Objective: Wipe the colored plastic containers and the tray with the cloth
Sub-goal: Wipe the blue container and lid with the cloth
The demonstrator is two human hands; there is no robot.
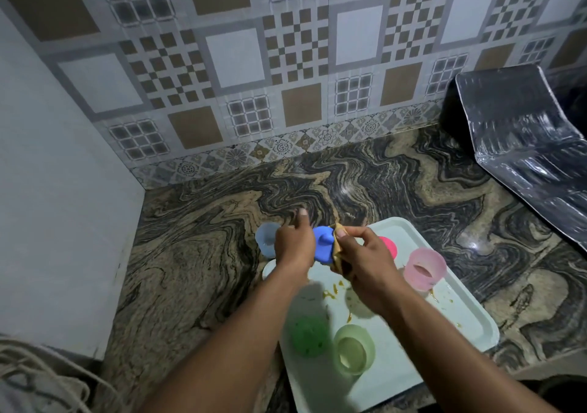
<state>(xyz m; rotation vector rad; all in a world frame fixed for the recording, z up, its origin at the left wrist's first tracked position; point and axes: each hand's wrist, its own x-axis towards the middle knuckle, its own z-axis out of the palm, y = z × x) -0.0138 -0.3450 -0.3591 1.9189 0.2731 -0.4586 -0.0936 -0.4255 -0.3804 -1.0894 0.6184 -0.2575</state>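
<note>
My left hand (pixel 293 244) grips a blue plastic lid (pixel 323 243) above the far left corner of the pale tray (pixel 457 304). Against the lid's right side my right hand (pixel 365 261) holds a crumpled tan cloth (pixel 337 247). On the tray stand a pink container (pixel 424 268), a deep pink lid (pixel 390 244), a green lid (pixel 309 336) and a light green container (pixel 354 347). Yellowish smears (pixel 332 293) mark the tray's middle. A light blue container (pixel 266 239) sits on the counter left of the tray.
The swirled granite counter (pixel 197 253) meets a patterned tile wall (pixel 286 79) at the back and a plain white wall (pixel 47 190) at the left. A shiny foil-covered object (pixel 527 133) lies at the far right. Rope or cord (pixel 41 381) shows at the bottom left.
</note>
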